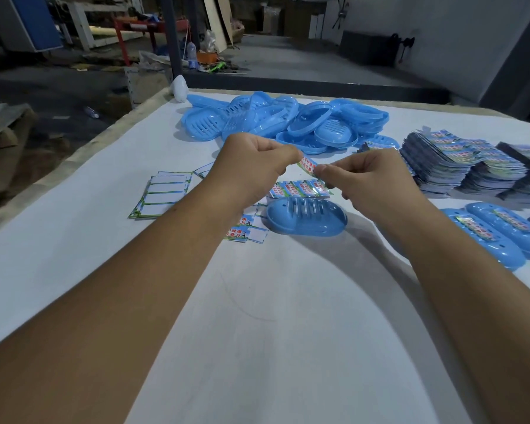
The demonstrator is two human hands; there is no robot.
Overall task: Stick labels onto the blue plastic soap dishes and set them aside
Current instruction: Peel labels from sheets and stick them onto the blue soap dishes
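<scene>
Hands meet above the counter [273, 301]: the left hand [251, 166] and right hand [367, 175] each pinch an end of one label [308, 165]. Just beneath lies an unlabelled soap dish [306, 217], slotted side up, beside a label sheet [300, 188].

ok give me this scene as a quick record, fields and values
left hand: pinches label
right hand: pinches the same label
dish: slots up, unlabelled, on table below the hands
label sheet: just beyond dish
dish pile: far side
sheet stacks: right
labelled dishes: right
spent backings: left
</scene>
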